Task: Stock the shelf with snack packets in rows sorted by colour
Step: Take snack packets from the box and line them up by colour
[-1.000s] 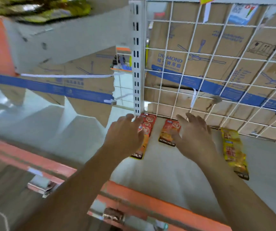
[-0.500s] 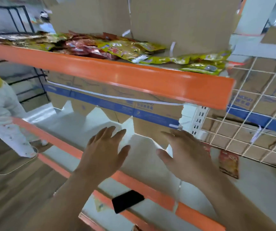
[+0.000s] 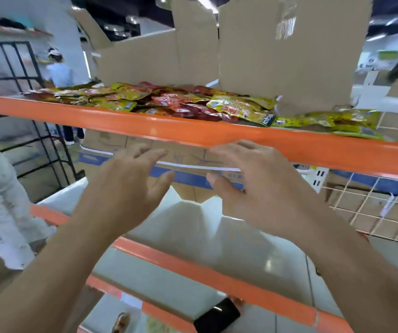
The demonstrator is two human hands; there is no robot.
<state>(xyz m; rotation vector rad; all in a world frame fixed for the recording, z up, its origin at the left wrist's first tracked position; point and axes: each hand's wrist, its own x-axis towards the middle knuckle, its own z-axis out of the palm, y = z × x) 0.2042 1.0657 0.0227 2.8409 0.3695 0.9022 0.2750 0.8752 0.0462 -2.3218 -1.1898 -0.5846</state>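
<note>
Looks early. Red and yellow packets point(image 3: 193, 104) heaped unsorted on top shelf point(image 3: 145, 127), colours mixed through the pile. Left hand point(image 3: 121, 195) and right hand point(image 3: 260, 188) held up just below that shelf, fingers point(image 3: 145, 155) spread and loose, holding nothing. Shows no finished colour row anywhere in view; leaves seemingly all the sorting to do.

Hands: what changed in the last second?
Both the left hand and right hand pulled back from the red packets laid on the lower shelf and rose toward the upper shelf, just below its pile of packets. Nothing taken or let go. Unchanged: both hands open and empty; the pile unsorted.
</note>
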